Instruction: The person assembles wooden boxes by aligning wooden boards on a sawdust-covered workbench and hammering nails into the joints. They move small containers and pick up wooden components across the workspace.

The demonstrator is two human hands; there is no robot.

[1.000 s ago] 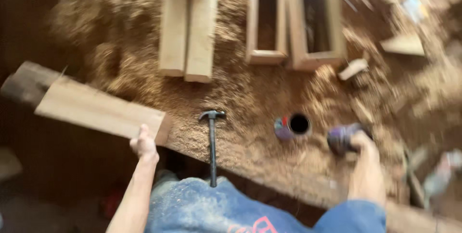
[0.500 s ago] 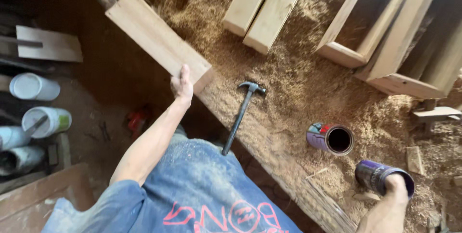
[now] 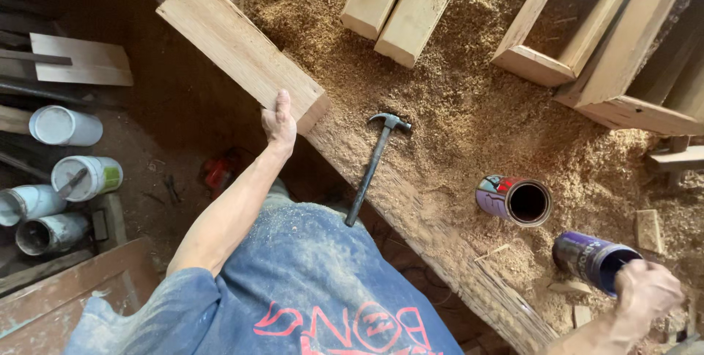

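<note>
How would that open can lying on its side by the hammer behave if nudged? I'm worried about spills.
The open can lies on its side, so it would probably roll, though the sawdust may slow it. Its dark mouth suggests little inside, so likely light.

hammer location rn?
Head view, centre: the hammer lies on the sawdust-covered bench, between the plank under the left hand and the open can.

On the bench (image 3: pixel 469 127), a hammer (image 3: pixel 372 166) lies between a plank (image 3: pixel 238 50) on the left and two cans (image 3: pixel 515 200) on the right; frames (image 3: pixel 587 47) lie behind.
</note>
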